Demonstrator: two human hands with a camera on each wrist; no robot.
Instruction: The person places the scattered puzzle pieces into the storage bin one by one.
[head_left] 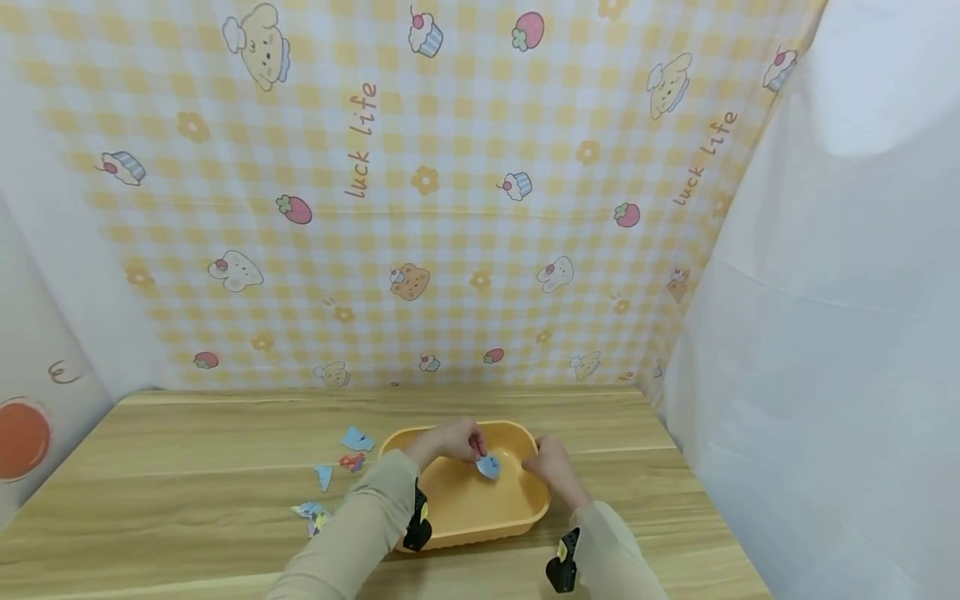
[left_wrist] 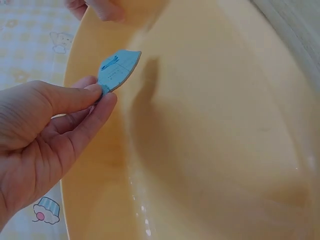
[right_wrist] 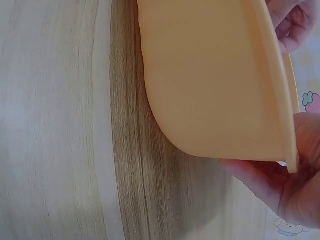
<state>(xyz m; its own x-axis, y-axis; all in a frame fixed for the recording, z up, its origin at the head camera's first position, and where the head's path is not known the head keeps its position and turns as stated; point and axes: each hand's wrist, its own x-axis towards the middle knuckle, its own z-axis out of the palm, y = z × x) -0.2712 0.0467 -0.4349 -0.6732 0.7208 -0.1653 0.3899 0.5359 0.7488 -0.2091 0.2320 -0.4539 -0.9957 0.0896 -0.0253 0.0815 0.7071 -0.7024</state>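
My left hand (head_left: 456, 439) reaches over a yellow-orange plastic basin (head_left: 480, 532). Between thumb and fingertips it pinches a flat, light-blue piece (left_wrist: 118, 69) with a curved edge and small dark-blue markings, held above the basin floor. The piece looks like a puzzle piece or a cut of thick card. At the basin's right end my right hand (head_left: 553, 468) grips the rim. In the right wrist view its thumb lies along the outer wall of the basin (right_wrist: 210, 80), and its other fingers are partly hidden at the rim.
Left of the basin, several flat pieces lie on the wooden table (head_left: 187, 483): a blue piece (head_left: 357, 439), a red one (head_left: 352, 462), a small blue one (head_left: 323, 477) and a multicoloured cluster (head_left: 315, 517). A checked curtain (head_left: 465, 317) hangs behind.
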